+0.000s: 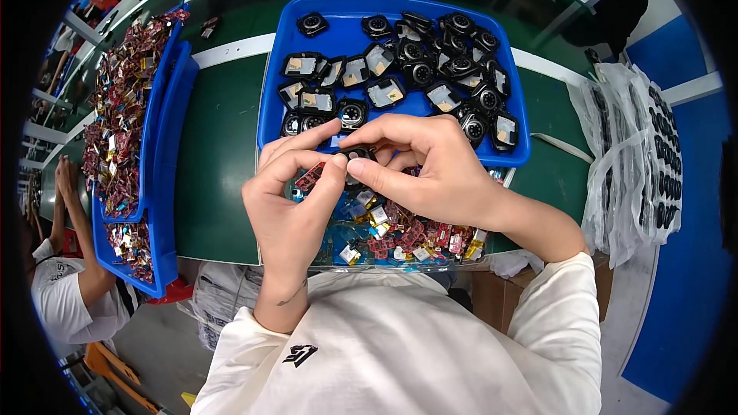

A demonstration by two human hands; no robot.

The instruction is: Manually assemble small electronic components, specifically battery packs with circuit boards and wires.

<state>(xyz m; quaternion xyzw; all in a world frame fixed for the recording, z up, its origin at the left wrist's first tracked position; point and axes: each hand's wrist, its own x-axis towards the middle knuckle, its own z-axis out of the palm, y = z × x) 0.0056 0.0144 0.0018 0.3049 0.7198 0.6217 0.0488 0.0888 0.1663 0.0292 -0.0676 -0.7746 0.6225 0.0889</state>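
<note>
Both hands meet over the near edge of a blue tray. My left hand and my right hand pinch a small black watch case between thumbs and fingers. Much of the case is hidden by the fingers. A red circuit board shows beside my left fingers; whether it is joined to the case I cannot tell. In the tray lie several black watch cases, some with round backs up, others with pale inner faces up. Below my hands is a pile of red circuit boards and small silver-yellow batteries.
At left, stacked blue bins hold heaps of red boards and batteries. Clear plastic sheets with rows of black parts lie at right on the green table. Another person's arms reach in at far left.
</note>
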